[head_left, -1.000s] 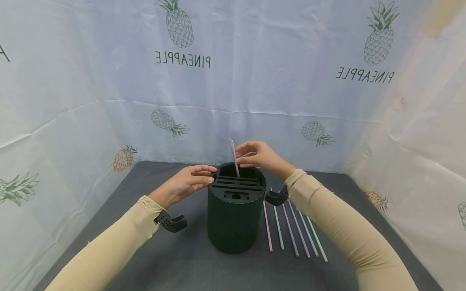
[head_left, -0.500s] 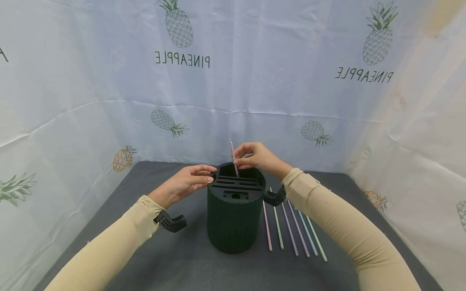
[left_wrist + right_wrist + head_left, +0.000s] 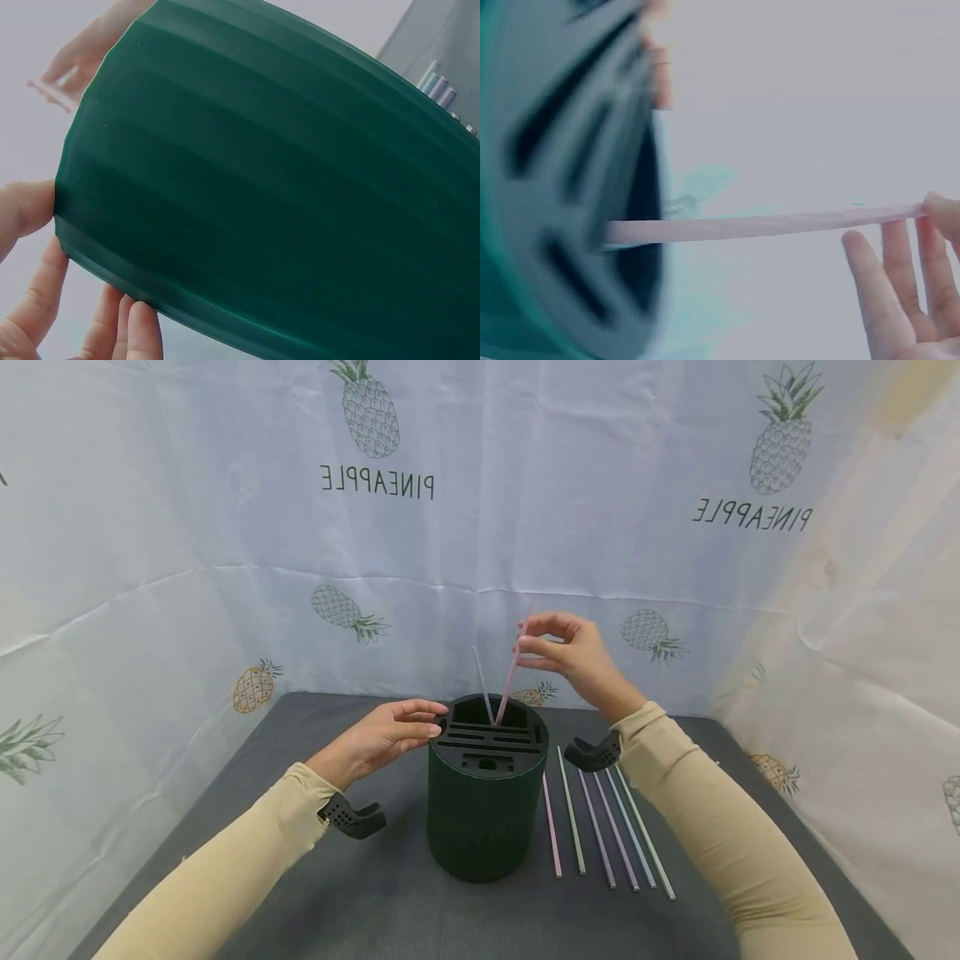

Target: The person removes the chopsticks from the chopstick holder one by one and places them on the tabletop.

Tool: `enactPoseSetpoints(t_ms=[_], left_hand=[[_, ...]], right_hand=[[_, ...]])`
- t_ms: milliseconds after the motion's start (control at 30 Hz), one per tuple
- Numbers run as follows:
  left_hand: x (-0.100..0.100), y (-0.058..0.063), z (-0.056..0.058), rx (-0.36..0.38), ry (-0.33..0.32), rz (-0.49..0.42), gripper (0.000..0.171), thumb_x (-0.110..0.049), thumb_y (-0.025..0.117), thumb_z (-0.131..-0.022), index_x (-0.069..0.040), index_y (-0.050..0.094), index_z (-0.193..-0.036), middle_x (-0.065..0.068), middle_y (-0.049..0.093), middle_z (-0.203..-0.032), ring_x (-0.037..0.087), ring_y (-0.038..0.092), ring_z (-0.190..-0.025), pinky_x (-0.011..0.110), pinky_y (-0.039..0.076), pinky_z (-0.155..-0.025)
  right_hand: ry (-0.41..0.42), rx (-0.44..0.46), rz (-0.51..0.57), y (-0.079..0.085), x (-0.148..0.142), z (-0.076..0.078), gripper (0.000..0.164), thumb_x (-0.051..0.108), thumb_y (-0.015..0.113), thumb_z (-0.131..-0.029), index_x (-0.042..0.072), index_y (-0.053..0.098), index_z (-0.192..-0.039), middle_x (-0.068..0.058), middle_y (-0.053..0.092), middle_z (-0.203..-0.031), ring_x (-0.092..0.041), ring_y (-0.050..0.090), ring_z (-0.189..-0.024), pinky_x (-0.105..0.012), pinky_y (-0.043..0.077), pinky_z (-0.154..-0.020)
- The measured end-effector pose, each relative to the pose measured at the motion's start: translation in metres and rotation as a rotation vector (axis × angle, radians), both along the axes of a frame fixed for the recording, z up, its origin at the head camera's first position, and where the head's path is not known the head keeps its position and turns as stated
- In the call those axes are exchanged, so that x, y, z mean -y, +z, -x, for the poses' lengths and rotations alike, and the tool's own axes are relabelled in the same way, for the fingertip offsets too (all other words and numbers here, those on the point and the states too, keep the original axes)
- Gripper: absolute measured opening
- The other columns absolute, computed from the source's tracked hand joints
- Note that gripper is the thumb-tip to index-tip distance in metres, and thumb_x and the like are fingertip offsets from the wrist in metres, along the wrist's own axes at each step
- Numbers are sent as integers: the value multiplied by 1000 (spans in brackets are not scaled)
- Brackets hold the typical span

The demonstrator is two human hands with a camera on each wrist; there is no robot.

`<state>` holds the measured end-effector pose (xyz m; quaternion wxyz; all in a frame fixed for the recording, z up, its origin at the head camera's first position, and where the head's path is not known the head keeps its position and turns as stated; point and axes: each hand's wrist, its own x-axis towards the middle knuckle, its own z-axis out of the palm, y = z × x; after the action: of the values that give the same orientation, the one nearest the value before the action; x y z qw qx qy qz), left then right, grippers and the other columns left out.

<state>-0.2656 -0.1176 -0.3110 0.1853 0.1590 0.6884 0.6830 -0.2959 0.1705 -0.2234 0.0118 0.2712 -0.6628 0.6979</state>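
Note:
A dark green utensil holder (image 3: 480, 827) with a black slotted top stands on the table. My left hand (image 3: 390, 732) touches its rim at the left, thumb and fingers spread along the edge; the left wrist view shows the fingertips against the green wall (image 3: 262, 180). My right hand (image 3: 573, 656) pinches a pink tapering chopstick (image 3: 512, 675) near its upper end. Its lower end sits in the large rear opening, tilted to the right. Beside it a pale bluish chopstick (image 3: 483, 681) leans left in that same opening. The right wrist view shows the pink chopstick (image 3: 742, 227) between holder and fingers.
Several pastel chopsticks (image 3: 607, 831) lie side by side on the grey tabletop (image 3: 375, 885), right of the holder. White pineapple-print cloth (image 3: 570, 552) hangs behind and at both sides.
My right hand has moved up and to the right with the pink chopstick, which now tilts right. The bluish chopstick shows separately. My left hand has stayed on the rim.

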Motion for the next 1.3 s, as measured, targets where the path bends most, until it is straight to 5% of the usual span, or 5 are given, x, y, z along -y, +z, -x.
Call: enactPoseSetpoints(t_ms=[333,567,900,1200,1300], left_hand=[[1,-1,1,-2,-3,-3,53,-9,63,-92,-1,44,-141,14,35,-151,31,35,-139,47,28,-118],[1,-2,1,-4,-1,-1,54,-9,64,-92,-1,44,-141,14,35,-151,31,35,-139,48,28,-118],[1,-3,2,-4,5,-2,53,-9,63,-92,-1,45,-141,14,35,-151,30,36,-139,47,28,-117],[0,-2,1,-2,0,2,54,-9,63,-92,-1,44,-142,14,35,-152,30,36,-139,47,29,-117],[0,-1,1,-3,3,4,54,-9,63,-92,-1,44,-142,14,34,-152,31,36,-139,47,28,-117]], right_hand=[[-50,-176,487,35,-47,-2,20,-12,62,-86,-4,68,-103,-11,65,-93,-24,69,-82,-37,61,-74],[-196,-167,582,28,-94,4,24,-14,64,-84,-7,68,-106,-12,66,-91,-23,69,-79,-33,61,-71],[-410,47,286,-44,-157,8,22,-2,69,-85,5,73,-106,0,71,-92,-13,71,-79,-25,60,-69],[-435,168,-35,-114,-207,4,20,8,65,-91,25,72,-98,14,72,-89,-2,69,-79,-17,57,-70],[-433,201,-120,-128,-218,4,17,12,67,-91,22,72,-103,16,71,-91,-1,69,-81,-18,58,-71]])
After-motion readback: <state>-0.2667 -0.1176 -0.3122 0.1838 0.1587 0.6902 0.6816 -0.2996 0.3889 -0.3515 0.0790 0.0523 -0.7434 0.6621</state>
